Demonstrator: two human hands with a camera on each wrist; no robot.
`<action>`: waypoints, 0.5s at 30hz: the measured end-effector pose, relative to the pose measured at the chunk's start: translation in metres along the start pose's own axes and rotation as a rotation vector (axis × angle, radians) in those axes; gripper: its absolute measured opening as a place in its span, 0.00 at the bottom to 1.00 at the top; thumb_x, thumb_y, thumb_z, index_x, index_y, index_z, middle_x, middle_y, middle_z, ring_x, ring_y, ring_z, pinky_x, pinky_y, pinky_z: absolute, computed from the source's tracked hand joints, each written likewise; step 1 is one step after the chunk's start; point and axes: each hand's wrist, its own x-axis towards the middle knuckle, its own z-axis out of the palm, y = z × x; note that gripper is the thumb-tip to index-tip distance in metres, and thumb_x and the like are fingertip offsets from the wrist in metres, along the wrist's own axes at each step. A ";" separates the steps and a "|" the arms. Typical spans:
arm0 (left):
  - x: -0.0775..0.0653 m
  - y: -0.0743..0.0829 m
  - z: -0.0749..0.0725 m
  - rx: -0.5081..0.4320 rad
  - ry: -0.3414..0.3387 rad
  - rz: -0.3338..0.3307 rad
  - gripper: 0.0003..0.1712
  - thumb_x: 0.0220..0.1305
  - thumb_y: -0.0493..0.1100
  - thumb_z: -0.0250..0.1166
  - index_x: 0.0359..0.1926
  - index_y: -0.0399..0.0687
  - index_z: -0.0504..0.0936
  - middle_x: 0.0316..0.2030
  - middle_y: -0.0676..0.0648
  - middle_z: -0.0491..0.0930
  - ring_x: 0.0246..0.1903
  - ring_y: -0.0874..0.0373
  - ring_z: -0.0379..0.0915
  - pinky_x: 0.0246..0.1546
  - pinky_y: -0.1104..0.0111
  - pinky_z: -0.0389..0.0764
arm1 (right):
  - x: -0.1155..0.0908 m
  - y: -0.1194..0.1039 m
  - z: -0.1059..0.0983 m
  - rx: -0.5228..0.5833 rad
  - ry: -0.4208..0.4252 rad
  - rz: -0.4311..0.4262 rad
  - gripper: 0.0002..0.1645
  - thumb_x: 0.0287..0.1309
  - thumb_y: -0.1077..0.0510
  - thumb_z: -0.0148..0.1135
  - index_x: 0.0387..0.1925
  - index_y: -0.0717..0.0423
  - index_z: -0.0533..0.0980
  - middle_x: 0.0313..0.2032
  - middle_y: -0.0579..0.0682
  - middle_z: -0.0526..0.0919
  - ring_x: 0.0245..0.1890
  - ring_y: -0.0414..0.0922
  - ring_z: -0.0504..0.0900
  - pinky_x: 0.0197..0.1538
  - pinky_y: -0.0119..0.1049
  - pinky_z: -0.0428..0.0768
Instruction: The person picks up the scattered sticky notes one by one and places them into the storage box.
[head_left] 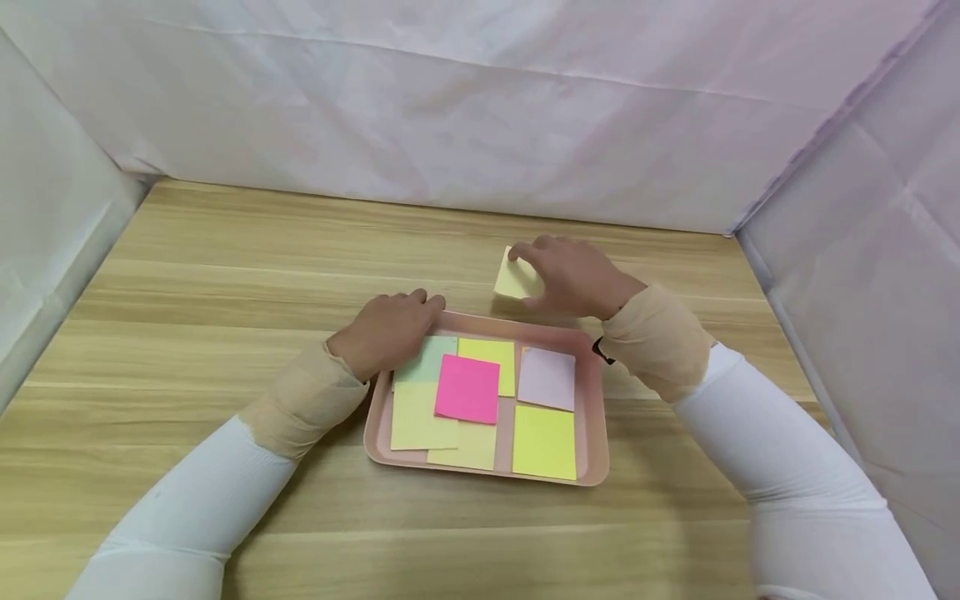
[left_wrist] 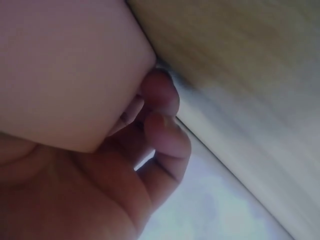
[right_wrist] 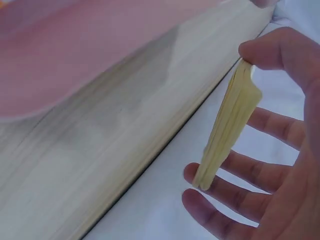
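My right hand (head_left: 573,275) pinches a pale yellow sticky note pad (head_left: 512,277) beyond the tray's far side. In the right wrist view the pad (right_wrist: 229,125) shows edge-on as a thick stack of sheets, thumb at its upper end and fingers along the other side. My left hand (head_left: 393,332) grips the far left corner of a pink tray (head_left: 555,335); in the left wrist view, fingers (left_wrist: 167,137) curl round the outside of its wall. In the tray, a magenta pad (head_left: 468,389) lies over a pale yellow pad (head_left: 420,417) and others.
Also in the tray are a mint green pad (head_left: 429,363), a lilac pad (head_left: 547,379) and a bright yellow pad (head_left: 544,443). The tray stands on a wood-grain table (head_left: 247,250). White cloth walls (head_left: 420,108) rise behind the table and at both sides.
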 end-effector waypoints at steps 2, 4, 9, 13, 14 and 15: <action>0.000 -0.002 0.000 -0.009 0.002 -0.014 0.08 0.68 0.36 0.46 0.44 0.43 0.70 0.32 0.42 0.72 0.28 0.48 0.71 0.29 0.53 0.77 | -0.003 -0.001 -0.001 0.019 0.016 -0.005 0.35 0.42 0.49 0.68 0.55 0.50 0.70 0.46 0.56 0.77 0.43 0.51 0.75 0.40 0.50 0.77; 0.000 -0.003 0.000 -0.008 0.001 -0.029 0.09 0.66 0.35 0.46 0.45 0.43 0.70 0.33 0.41 0.72 0.28 0.47 0.71 0.29 0.53 0.78 | -0.005 -0.001 -0.002 0.033 0.032 -0.018 0.35 0.42 0.49 0.68 0.55 0.50 0.70 0.46 0.55 0.77 0.44 0.50 0.74 0.41 0.49 0.77; 0.001 -0.007 0.000 0.002 0.006 -0.048 0.11 0.65 0.34 0.47 0.47 0.42 0.70 0.34 0.41 0.73 0.28 0.47 0.72 0.29 0.52 0.78 | -0.011 -0.004 -0.002 0.041 0.070 -0.068 0.34 0.41 0.49 0.69 0.54 0.52 0.71 0.46 0.55 0.77 0.44 0.48 0.74 0.40 0.47 0.77; 0.002 -0.008 0.000 0.005 0.021 -0.044 0.11 0.65 0.34 0.46 0.46 0.42 0.71 0.33 0.41 0.73 0.28 0.47 0.71 0.28 0.52 0.78 | -0.017 -0.009 -0.001 0.041 0.086 -0.091 0.37 0.42 0.43 0.69 0.54 0.52 0.71 0.46 0.54 0.78 0.44 0.47 0.74 0.42 0.47 0.77; 0.003 -0.008 0.001 0.008 0.024 -0.042 0.11 0.65 0.34 0.47 0.46 0.42 0.71 0.33 0.41 0.73 0.27 0.47 0.71 0.28 0.52 0.78 | -0.019 -0.011 -0.001 0.040 0.088 -0.091 0.37 0.42 0.41 0.69 0.54 0.51 0.71 0.46 0.54 0.78 0.44 0.47 0.74 0.42 0.47 0.77; 0.003 -0.008 0.001 0.008 0.026 -0.040 0.11 0.65 0.34 0.47 0.46 0.42 0.71 0.32 0.40 0.73 0.27 0.47 0.71 0.27 0.52 0.78 | -0.020 -0.012 -0.001 0.040 0.087 -0.091 0.38 0.42 0.40 0.69 0.54 0.51 0.71 0.47 0.54 0.78 0.43 0.47 0.74 0.42 0.46 0.77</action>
